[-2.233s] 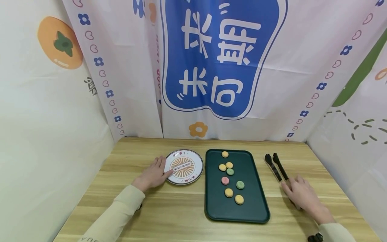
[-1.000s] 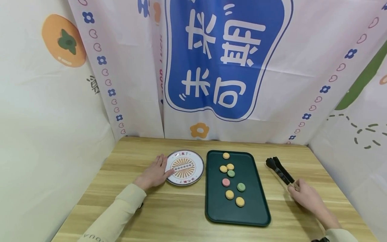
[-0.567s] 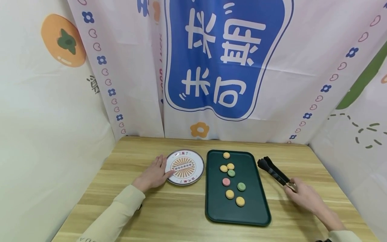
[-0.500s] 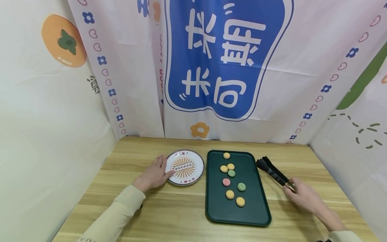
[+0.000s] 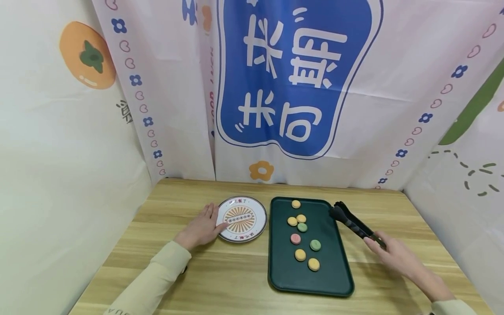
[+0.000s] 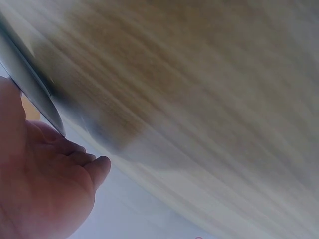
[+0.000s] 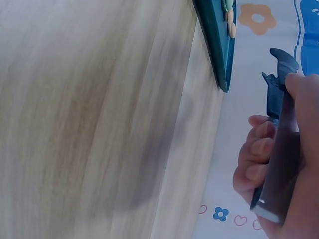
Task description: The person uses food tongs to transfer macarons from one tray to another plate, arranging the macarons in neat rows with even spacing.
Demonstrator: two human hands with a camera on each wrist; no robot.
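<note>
My left hand point(image 5: 201, 227) lies at the left edge of the white plate point(image 5: 255, 217), fingers extended along the rim and thumb over its top. In the left wrist view, the plate's edge point(image 6: 32, 79) meets that hand point(image 6: 45, 179). My right hand point(image 5: 397, 256) grips black tongs point(image 5: 354, 224) by the handle, raised above the table. The tongs' tips overlap the right rim of the dark green tray point(image 5: 291, 278). On the tray lie several yellow macarons point(image 5: 313, 264), two green macarons point(image 5: 315, 245) and a pink macaron point(image 5: 295, 239). The right wrist view shows fingers wrapped around the tongs point(image 7: 281, 164).
The wooden table point(image 5: 220, 280) ends at a printed cloth backdrop point(image 5: 181, 131). White cloth walls stand close on the left point(image 5: 71, 175) and right. The tray sits between the plate and my right hand.
My right hand has lifted the tongs off the table and swung their tips left to the tray's edge. The left hand stays at the plate. The head view has shifted slightly.
</note>
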